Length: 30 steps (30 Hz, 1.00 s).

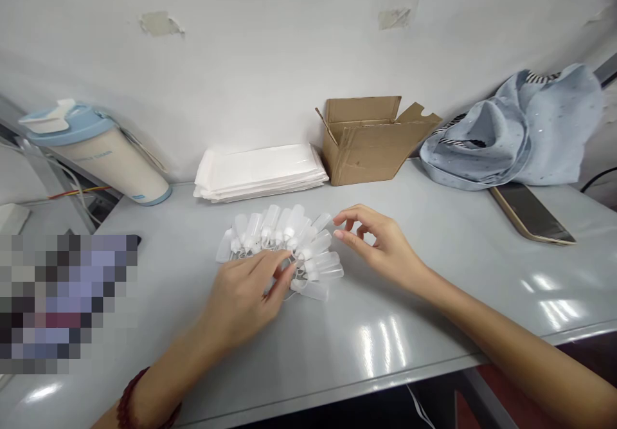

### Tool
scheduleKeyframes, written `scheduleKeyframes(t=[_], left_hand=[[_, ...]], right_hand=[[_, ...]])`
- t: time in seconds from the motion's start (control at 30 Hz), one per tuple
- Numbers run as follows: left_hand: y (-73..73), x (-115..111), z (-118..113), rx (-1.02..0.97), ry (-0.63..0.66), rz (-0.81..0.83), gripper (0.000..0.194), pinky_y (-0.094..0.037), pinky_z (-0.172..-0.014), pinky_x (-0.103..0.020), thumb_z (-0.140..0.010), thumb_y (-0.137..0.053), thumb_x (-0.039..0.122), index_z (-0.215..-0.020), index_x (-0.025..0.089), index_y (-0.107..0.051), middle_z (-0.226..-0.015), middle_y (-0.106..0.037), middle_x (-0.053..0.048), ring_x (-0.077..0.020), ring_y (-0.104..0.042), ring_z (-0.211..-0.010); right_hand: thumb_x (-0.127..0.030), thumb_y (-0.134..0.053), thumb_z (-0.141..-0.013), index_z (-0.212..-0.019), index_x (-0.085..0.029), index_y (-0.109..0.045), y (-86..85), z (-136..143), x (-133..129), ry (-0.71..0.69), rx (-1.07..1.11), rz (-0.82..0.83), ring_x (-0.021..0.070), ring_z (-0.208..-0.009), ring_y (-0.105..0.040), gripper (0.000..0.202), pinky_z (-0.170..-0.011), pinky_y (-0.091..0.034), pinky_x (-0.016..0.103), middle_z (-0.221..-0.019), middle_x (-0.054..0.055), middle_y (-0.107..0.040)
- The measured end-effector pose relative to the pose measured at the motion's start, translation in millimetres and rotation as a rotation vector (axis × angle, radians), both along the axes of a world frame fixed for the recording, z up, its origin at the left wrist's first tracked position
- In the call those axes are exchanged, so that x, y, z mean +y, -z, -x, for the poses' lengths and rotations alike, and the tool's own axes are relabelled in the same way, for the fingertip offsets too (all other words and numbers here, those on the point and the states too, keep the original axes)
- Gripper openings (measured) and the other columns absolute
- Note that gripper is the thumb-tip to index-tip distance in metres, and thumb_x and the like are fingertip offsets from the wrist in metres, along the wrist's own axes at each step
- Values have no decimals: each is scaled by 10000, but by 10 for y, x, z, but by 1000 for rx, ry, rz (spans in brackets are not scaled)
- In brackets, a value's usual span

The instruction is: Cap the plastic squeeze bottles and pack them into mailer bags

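Several small translucent plastic squeeze bottles [321,260] with white caps lie fanned in an arc on the grey table, caps inward. Thin pale cords run among the caps. Over the near side of the fan, my left hand [250,287] has its thumb and index finger in a pinch at the middle of the arc. Whatever lies between those fingertips is too small to make out, and the hand covers part of the bottles. To the right of the fan, my right hand [380,246] is held with curved fingers and thumb apart, holding nothing, its fingertips close to the nearest bottles.
Behind the bottles are a stack of white envelopes [263,170] and an open cardboard box [369,152]. A tumbler [113,159] with a blue lid stands at left. On the right are a light blue cloth bag [501,133] and a phone [535,213]. A blurred-out patch covers the left edge.
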<state>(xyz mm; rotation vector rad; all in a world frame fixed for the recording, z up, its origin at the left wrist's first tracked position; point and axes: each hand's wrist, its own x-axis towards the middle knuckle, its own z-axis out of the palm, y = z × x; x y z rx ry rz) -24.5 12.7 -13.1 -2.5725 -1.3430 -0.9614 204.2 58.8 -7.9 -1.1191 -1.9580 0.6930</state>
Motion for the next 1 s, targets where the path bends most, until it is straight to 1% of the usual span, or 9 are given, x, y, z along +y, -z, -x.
scheduleKeyframes(t=[0.07, 0.23, 0.37, 0.43, 0.53, 0.63, 0.73, 0.83, 1.0], left_hand=[[-36, -8, 6, -54, -25, -42, 76, -373, -466, -188, -858, -566, 200, -904, 171, -619, -604, -627, 47, -61, -462, -401], [-140, 9, 26, -161, -224, -138, 118, -340, -440, -187, -847, -548, 155, -758, 171, -624, -500, -564, 64, -64, -440, -397], [-153, 71, 76, -252, -262, -185, 123, -352, -454, -187, -833, -554, 150, -731, 164, -622, -485, -534, 62, -70, -439, -408], [-141, 106, 104, -291, -267, -185, 120, -356, -457, -189, -829, -552, 151, -732, 164, -621, -498, -542, 57, -72, -442, -413], [-121, 150, 134, -322, -264, -188, 129, -356, -461, -194, -831, -541, 159, -726, 164, -615, -510, -549, 51, -76, -439, -418], [-101, 180, 146, -339, -262, -184, 135, -354, -462, -193, -833, -536, 168, -722, 159, -611, -509, -530, 51, -76, -423, -421], [-79, 201, 156, -360, -251, -158, 131, -348, -458, -190, -833, -532, 175, -730, 156, -612, -510, -514, 54, -72, -410, -422], [-62, 221, 173, -401, -237, -121, 134, -334, -454, -193, -829, -528, 179, -725, 157, -611, -506, -493, 56, -71, -388, -421], [-57, 224, 162, -558, -236, 14, 135, -319, -472, -211, -795, -556, 227, -694, 171, -624, -500, -467, 55, -79, -350, -436]], right_hand=[[-202, -570, -855, -949, -178, -612, 19, 1, 18, 1, -10, -30, 137, -765, -572, 106, -578, -443, 243, -908, 36, -631], [-179, -546, -860, -948, -172, -608, 87, -5, 29, 2, -54, -132, 147, -758, -575, 108, -588, -460, 262, -919, 55, -629], [-162, -494, -888, -955, -169, -591, 134, -28, 124, 9, -163, -317, 161, -790, -581, 119, -635, -485, 279, -916, 73, -624], [-150, -461, -898, -955, -167, -579, 125, -19, 273, 11, -255, -418, 176, -826, -581, 131, -694, -490, 301, -924, 86, -620], [-135, -455, -895, -938, -146, -586, 50, 79, 624, 19, -344, -469, 206, -875, -570, 138, -757, -464, 334, -937, 114, -619], [-122, -491, -878, -923, -141, -609, -55, 274, 1007, 2, -487, -498, 244, -915, -559, 128, -759, -427, 362, -962, 127, -629], [-118, -548, -861, -927, -124, -628, -129, 479, 1272, -26, -618, -519, 254, -946, -570, 104, -783, -424, 373, -971, 134, -637], [-176, -594, -859, -970, -116, -626, -150, 609, 1385, -43, -720, -541, 234, -972, -583, 130, -815, -456, 370, -1006, 118, -634], [-332, -553, -901, -1186, -150, -531, -109, 683, 1428, -49, -840, -623, 202, -983, -596, 338, -821, -516, 406, -1177, 86, -564]])
